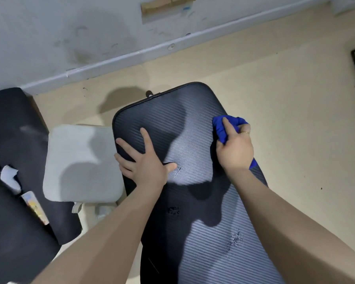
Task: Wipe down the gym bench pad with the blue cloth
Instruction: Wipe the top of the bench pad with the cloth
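The black ribbed bench pad (193,128) runs from the centre of the view down to the bottom edge. Its surface shows a few scuffed spots. My left hand (143,158) lies flat on the pad's left side, fingers spread, holding nothing. My right hand (235,147) grips the bunched blue cloth (223,125) and presses it against the pad's right edge. Part of the cloth also shows below my wrist.
A white cushioned seat (80,162) stands just left of the pad. Another black padded seat (14,160) with scraps of paper on it fills the far left. A stained wall and skirting (131,52) run along the back. Beige floor (295,119) spreads to the right.
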A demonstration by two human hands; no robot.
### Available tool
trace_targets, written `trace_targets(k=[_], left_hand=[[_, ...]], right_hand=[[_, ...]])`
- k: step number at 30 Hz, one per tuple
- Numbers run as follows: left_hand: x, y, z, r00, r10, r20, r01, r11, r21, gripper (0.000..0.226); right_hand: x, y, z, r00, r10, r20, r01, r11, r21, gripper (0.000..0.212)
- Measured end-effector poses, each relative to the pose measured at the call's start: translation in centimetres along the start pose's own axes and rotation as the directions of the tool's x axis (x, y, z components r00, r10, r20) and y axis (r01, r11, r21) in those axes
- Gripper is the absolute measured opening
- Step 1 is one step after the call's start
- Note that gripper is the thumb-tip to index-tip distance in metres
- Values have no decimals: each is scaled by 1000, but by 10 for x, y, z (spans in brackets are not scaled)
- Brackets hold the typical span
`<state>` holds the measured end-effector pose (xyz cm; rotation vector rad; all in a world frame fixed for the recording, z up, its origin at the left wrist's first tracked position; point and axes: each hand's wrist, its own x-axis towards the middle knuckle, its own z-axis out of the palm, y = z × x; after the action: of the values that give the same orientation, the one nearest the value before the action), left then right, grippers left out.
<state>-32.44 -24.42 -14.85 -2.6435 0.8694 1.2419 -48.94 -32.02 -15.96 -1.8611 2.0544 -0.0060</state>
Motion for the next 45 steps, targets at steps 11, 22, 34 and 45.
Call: trace_targets(k=[11, 22, 34, 45], left_hand=[[-5, -77, -32, 975, 152, -162, -220, 755, -618, 63], [3, -105, -51, 943, 226, 245, 73, 578, -813, 45], [16, -119, -38, 921, 261, 288, 88, 580, -810, 52], [28, -102, -81, 916, 334, 221, -8, 568, -823, 44]], right_hand=[[-87, -62, 23, 908, -337, 251, 358, 933, -43, 56], [-148, -103, 51, 779, -554, 294, 601, 793, -98, 67], [-165, -125, 65, 903, -385, 190, 404, 912, -72, 62], [-90, -170, 65, 966, -234, 111, 248, 960, -131, 56]])
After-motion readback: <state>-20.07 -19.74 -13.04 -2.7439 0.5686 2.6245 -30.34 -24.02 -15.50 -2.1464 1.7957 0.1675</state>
